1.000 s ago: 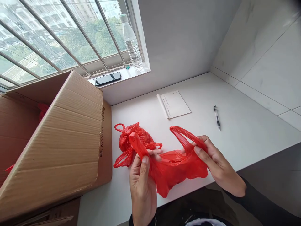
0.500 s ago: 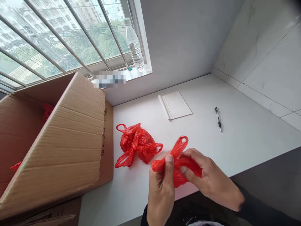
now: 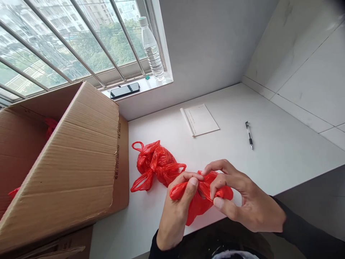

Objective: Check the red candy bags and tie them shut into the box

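Near the front edge of the white table, a red plastic bag (image 3: 198, 208) is held between both of my hands. My left hand (image 3: 178, 201) is closed on one bunched handle, thumb pressed on top. The fingers of my right hand (image 3: 234, 194) pinch the other twisted part of the bag. What the bag contains, if anything, cannot be seen. Just left of my hands lie knotted red plastic bags (image 3: 156, 162) with their handle loops sticking out.
A large open cardboard box (image 3: 81, 154) stands on the left, with bits of red plastic inside. A notepad (image 3: 202, 120) and a pen (image 3: 249, 136) lie farther back on the table (image 3: 280, 144). On the windowsill are a phone (image 3: 124, 90) and a water bottle (image 3: 153, 54).
The upright loop between my hands is gone from sight. My right hand has shifted its grip and now pinches the twisted plastic. My left hand has moved slightly left.
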Demonstrator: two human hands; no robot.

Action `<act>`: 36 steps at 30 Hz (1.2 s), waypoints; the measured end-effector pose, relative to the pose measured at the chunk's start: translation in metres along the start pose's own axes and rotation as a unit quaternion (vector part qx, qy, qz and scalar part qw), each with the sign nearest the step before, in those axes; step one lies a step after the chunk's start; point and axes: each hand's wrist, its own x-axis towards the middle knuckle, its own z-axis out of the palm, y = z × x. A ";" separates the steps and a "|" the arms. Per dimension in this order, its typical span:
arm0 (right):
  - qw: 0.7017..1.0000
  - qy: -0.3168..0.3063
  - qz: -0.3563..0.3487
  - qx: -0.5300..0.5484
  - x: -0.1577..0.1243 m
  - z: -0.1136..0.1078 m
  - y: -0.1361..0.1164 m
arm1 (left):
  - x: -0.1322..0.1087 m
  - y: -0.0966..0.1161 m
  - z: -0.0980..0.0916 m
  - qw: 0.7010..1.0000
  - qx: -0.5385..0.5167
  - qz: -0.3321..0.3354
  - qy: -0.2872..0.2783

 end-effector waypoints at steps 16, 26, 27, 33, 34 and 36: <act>0.965 -0.066 0.227 0.111 0.011 0.004 0.021 | 0.006 -0.029 -0.001 0.824 0.391 0.396 0.103; 0.978 -0.061 0.177 0.096 0.016 -0.003 0.021 | 0.008 -0.038 -0.003 0.826 0.419 0.370 0.071; 0.980 -0.045 0.170 0.093 0.016 -0.003 0.021 | 0.007 -0.040 -0.004 0.822 0.434 0.363 0.068; 0.980 0.001 0.182 0.079 0.011 0.000 0.023 | 0.002 -0.048 -0.006 0.830 0.459 0.314 0.045; 0.980 0.005 0.186 0.073 0.011 0.000 0.023 | 0.001 -0.049 -0.006 0.834 0.458 0.305 0.045; 0.980 0.014 0.188 0.056 0.010 -0.001 0.022 | -0.002 -0.051 -0.008 0.841 0.453 0.292 0.045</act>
